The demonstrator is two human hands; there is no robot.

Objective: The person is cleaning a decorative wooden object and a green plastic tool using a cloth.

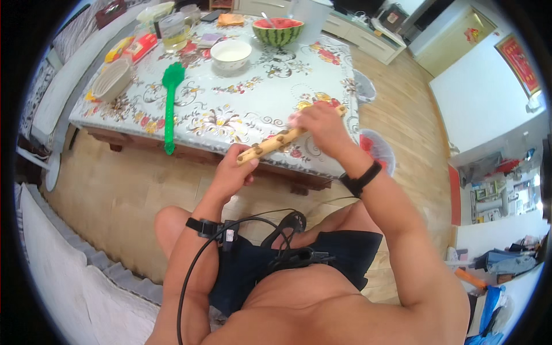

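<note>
A pale wooden stick with dark brown knobs slants across the front edge of the table, its right end higher in the picture. My left hand grips the near left end, thumb along the wood. Toward the far right end, my right hand is wrapped over the stick from above and hides part of it. Left of the stick, a green plastic paddle with a scalloped head lies on the table, its handle end reaching past the edge.
A floral tablecloth covers the table. Toward the back are a white bowl, a halved watermelon with a spoon and a jug. An oval basket sits at left. Bins stand on the right. A black cable trails along my left arm.
</note>
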